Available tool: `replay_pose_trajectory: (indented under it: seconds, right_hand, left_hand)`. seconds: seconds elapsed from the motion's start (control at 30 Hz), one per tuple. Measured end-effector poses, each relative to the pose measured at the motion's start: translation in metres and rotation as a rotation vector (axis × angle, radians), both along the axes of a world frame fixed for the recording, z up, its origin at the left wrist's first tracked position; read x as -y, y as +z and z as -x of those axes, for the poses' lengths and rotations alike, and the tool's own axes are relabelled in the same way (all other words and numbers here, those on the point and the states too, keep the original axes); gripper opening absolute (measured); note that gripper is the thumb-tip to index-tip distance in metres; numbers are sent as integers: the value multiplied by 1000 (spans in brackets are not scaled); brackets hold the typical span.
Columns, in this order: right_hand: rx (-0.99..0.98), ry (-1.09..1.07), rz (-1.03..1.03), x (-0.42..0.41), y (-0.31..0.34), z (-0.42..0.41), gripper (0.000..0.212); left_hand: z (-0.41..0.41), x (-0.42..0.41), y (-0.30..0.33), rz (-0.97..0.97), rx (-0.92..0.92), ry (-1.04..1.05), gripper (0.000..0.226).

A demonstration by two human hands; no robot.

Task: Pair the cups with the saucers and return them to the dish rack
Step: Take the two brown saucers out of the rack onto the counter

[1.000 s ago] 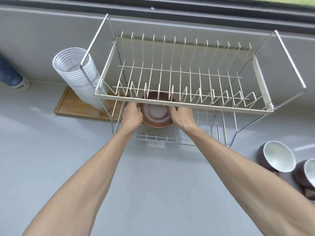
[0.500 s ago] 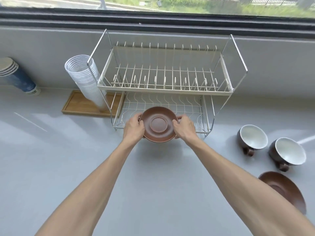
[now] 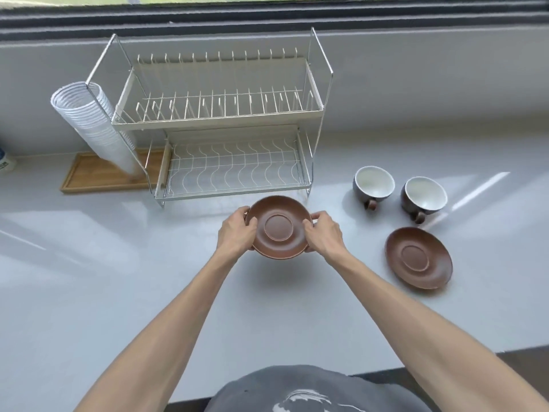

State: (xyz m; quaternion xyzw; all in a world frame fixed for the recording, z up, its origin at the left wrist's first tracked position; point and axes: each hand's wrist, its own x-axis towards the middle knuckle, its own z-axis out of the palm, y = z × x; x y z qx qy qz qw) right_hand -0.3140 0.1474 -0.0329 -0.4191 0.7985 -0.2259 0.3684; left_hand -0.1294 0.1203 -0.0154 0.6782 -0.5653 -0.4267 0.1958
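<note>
A brown saucer (image 3: 278, 227) is held above the grey counter between my left hand (image 3: 236, 233) and my right hand (image 3: 323, 233), each gripping one side of its rim. It hovers just in front of the two-tier wire dish rack (image 3: 231, 120), whose shelves hold nothing. To the right, two brown cups with white insides stand upright on the counter, one (image 3: 373, 183) nearer the rack and one (image 3: 423, 195) farther right. A second brown saucer (image 3: 418, 257) lies flat in front of them.
A leaning stack of clear plastic cups (image 3: 98, 123) rests on a wooden tray (image 3: 98, 173) left of the rack. A blue-labelled container (image 3: 4, 162) shows at the far left edge. A window sill runs behind the rack; the counter's front edge is near my body.
Both hands have drawn the saucer out of the rack's lower shelf and toward me, over the counter. The view has pulled back, showing the second saucer.
</note>
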Motion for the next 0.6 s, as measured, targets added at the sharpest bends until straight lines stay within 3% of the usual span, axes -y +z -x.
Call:
replay_pose_trajectory:
  seconds: [0.6]
  right_hand:
    - [-15, -257, -69, -78, -22, 112, 39]
  left_hand:
    - [120, -34, -34, -151, -102, -239, 48]
